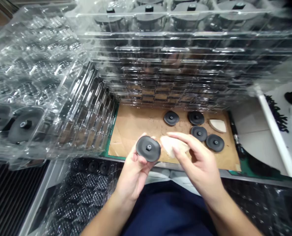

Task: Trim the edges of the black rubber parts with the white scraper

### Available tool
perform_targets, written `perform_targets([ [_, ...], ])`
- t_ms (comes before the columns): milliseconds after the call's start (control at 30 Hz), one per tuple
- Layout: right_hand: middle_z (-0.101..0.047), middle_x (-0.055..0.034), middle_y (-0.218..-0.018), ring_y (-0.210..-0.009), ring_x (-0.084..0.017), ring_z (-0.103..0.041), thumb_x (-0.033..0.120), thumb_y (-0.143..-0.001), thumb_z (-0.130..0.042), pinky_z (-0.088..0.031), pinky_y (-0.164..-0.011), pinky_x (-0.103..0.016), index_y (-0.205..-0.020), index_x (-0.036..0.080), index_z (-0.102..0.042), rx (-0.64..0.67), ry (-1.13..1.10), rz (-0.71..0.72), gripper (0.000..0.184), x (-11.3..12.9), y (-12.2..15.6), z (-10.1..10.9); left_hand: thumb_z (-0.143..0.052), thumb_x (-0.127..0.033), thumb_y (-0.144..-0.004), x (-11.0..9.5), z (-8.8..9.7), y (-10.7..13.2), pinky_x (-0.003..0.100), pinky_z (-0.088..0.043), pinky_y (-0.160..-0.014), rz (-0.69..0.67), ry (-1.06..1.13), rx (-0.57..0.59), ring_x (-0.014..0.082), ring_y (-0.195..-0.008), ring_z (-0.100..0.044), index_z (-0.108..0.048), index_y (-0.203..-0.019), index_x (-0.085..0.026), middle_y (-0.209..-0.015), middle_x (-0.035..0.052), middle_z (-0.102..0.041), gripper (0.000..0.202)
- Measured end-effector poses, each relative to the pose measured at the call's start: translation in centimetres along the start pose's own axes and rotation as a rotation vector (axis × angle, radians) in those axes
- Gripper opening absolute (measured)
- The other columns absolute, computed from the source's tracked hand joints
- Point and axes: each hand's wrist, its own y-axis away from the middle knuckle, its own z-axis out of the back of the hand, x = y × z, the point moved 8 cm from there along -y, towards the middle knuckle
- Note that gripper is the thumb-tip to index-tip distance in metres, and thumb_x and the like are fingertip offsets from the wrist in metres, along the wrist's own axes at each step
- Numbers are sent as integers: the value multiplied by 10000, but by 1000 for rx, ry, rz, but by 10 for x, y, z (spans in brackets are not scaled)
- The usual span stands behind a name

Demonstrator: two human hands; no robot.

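Held in my left hand (pixel 133 175) is a black rounded disc-shaped part (pixel 146 153) with a small raised stub at its centre, facing up. My right hand (pixel 202 160) pinches a cream-white folded cloth pad (pixel 171 144) between thumb and fingers, close to the disc's right edge. Whether the pad touches the disc I cannot tell. On the brown cardboard (pixel 133 119) beyond my hands lie several similar black parts, among them one at the back (pixel 171 118) and one at the right (pixel 215 143). A second cream pad (pixel 218 125) rests near the cardboard's right edge.
Tall stacks of clear plastic trays rise at the back (pixel 160 62) and on the left (pixel 87 108), with black parts in their upper cells. Another clear tray (pixel 87 193) sits low at left. A white-edged bin (pixel 275 131) stands at right.
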Motion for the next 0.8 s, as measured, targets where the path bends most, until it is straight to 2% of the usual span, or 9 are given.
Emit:
perform_targets([
  [100, -696, -74, -946, -856, -185, -622, 173, -901, -449, -477, -788, -324, -1068, 149, -614, 51, 15, 237, 237, 51, -6, 4, -832, -305, -584, 12, -5, 4, 247, -534, -807, 170, -51, 56, 183, -907, -658, -687, -1022, -197, -968, 45, -712, 474],
  [233, -700, -29, -902, -808, -152, -619, 126, -898, -448, -457, -732, -276, -986, 167, -627, 370, 12, 227, 204, 59, -1, -16, -861, -263, -529, 11, -4, 5, 260, -514, -854, 173, -107, 44, 204, -967, -649, -645, -1119, -239, -1041, 42, -704, 629],
  [267, -702, -36, -915, -812, -156, -619, 126, -900, -443, -450, -732, -284, -985, 160, -631, 340, 36, 232, 209, 58, -3, -14, -872, -289, -500, 10, -7, 5, 278, -511, -868, 163, -122, 54, 222, -977, -647, -644, -1123, -232, -1033, 48, -705, 666],
  [367, -693, -100, -936, -811, -194, -602, 134, -913, -390, -433, -738, -338, -1046, 95, -620, 93, 110, 316, 268, 63, -8, 4, -862, -342, -513, 14, -18, 7, 327, -496, -900, 193, -170, 121, 264, -984, -645, -668, -1091, -196, -968, 73, -716, 627],
  [400, -690, -99, -914, -789, -190, -594, 133, -914, -386, -434, -727, -334, -1056, 91, -615, 80, 86, 344, 273, 66, -7, 7, -853, -339, -534, 14, -20, 8, 328, -485, -914, 195, -180, 137, 265, -1000, -639, -671, -1086, -197, -977, 77, -716, 599],
  [467, -687, -50, -852, -736, -152, -583, 117, -902, -418, -441, -692, -285, -1040, 126, -615, 198, -8, 351, 241, 66, 2, 9, -854, -312, -538, 11, -21, 9, 308, -468, -923, 179, -180, 156, 241, -1010, -632, -676, -1082, -232, -1017, 58, -713, 578],
  [567, -683, 22, -819, -693, -95, -586, 84, -865, -487, -430, -663, -222, -990, 186, -617, 327, -24, 230, 207, 54, 15, 21, -887, -360, -435, 7, -23, 9, 263, -471, -886, 149, -147, 201, 199, -971, -634, -700, -1043, -262, -1035, 29, -714, 643],
  [700, -676, -18, -866, -746, -128, -573, 93, -885, -476, -381, -693, -275, -1047, 159, -618, 150, 251, 219, 225, 49, 13, 44, -888, -380, -413, 12, -35, 11, 210, -475, -818, 187, -117, 249, 155, -885, -643, -711, -1030, -231, -952, 15, -724, 659],
  [800, -610, -9, -669, -615, -147, -470, 144, -943, -396, -299, -611, -312, -992, 164, -664, 56, 309, 462, 273, 68, 0, 40, -863, -409, -469, 12, -45, 15, 249, -470, -869, 216, -104, 267, 181, -941, -643, -691, -1064, -223, -966, 19, -712, 647],
])
